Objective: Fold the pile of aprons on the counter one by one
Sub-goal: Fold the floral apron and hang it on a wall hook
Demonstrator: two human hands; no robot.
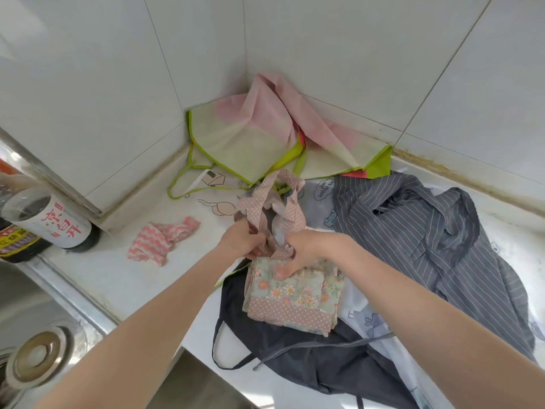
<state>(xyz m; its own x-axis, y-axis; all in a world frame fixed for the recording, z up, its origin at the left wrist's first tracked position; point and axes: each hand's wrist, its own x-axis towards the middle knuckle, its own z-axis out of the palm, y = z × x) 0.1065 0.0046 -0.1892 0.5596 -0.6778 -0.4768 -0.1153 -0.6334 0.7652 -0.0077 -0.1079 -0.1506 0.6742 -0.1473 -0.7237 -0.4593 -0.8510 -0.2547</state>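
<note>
From the head view, the left hand (244,240) is pinching the polka-dot straps (259,202) of the floral apron (292,293). The right hand (298,255) is curling its grip over the folded bundle's upper edge, just beside the left. Under both grips a dark apron (309,358) is lying on the counter (112,278); right of them a striped grey apron (413,228) is sprawling, and beyond them a pink-and-green apron (265,134).

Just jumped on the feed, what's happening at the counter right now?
A person is folding the floral apron, already a small bundle lying on the dark apron. The left hand grips its polka-dot straps; the right hand pinches the bundle's top. The grey striped apron and the pink-and-green apron lie unfolded behind.
</note>
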